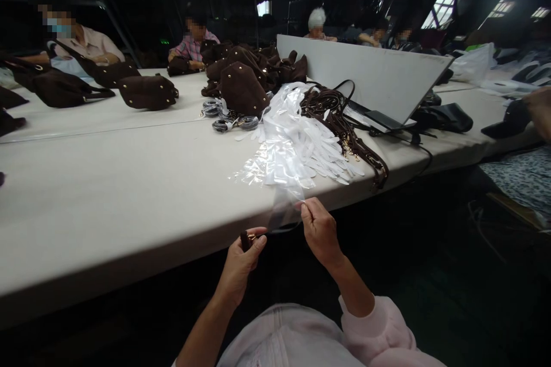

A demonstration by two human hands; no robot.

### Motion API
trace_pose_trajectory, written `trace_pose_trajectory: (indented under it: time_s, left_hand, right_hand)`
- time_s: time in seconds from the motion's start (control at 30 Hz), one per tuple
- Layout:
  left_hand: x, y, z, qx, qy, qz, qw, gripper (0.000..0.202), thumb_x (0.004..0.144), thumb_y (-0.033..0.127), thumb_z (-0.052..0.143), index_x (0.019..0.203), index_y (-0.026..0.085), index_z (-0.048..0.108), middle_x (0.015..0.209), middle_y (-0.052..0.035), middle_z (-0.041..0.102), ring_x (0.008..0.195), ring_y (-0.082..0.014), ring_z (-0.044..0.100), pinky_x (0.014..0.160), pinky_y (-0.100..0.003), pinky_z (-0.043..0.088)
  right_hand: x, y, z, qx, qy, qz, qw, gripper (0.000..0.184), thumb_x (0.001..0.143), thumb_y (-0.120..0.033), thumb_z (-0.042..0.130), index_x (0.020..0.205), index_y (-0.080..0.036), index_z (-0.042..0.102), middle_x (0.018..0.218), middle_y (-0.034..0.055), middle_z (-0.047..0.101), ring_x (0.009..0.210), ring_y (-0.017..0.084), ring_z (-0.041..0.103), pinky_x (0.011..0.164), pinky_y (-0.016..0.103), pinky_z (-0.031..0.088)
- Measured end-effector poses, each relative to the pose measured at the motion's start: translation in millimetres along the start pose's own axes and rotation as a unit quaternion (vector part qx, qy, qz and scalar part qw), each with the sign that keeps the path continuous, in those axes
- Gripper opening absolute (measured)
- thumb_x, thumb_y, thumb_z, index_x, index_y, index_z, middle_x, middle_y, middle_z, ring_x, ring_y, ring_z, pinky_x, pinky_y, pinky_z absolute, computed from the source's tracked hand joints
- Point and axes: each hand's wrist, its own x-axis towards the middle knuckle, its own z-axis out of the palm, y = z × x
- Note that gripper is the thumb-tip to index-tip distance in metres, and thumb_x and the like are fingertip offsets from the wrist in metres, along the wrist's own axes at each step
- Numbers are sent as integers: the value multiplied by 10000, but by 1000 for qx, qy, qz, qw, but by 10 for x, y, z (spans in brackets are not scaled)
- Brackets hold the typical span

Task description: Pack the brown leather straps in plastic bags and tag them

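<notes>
A: Starting at the far left of the white table (107, 183), what lies there?

B: Dark brown suede bags (148, 92), well apart from the person's hands. Nearer the middle sits a bigger heap of brown bags (243, 77), then a spread of clear plastic sleeves (297, 149), with a bundle of brown straps (344, 129) just beside it on the right.

A: And the hands?

B: The left hand (241, 264) is closed around a brown strap end (246, 239) with a gold fitting, held just below the table edge. The right hand (318, 229) pinches the rim of one clear sleeve (284, 209) between thumb and fingertips.

A: How would you handle that well?

B: I'd judge the film is limp and clingy, so keep its mouth pulled taut and open, bring the fitting straight in, and avoid snagging metal on plastic.
</notes>
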Motion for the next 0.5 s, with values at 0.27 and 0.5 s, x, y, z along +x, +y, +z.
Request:
trace_pose_trajectory:
  time_s: [0.27,0.5]
  left_hand:
    - [100,181,125,46,-116,-2,992,530,801,602,664,975,102,690,594,64,308,496,-47,206,443,-191,130]
    - [4,218,123,68,-58,53,995,412,767,547,722,826,141,690,653,-10,552,590,-117,502,535,-213,387]
  right_hand:
    - [-294,-149,94,260,-151,113,947,290,934,-425,575,856,-171,689,676,5,603,568,113,505,535,231,404]
    - [-421,-200,173,271,-293,85,913,277,892,-371,640,738,-150,706,642,9,635,565,111,571,542,215,416]
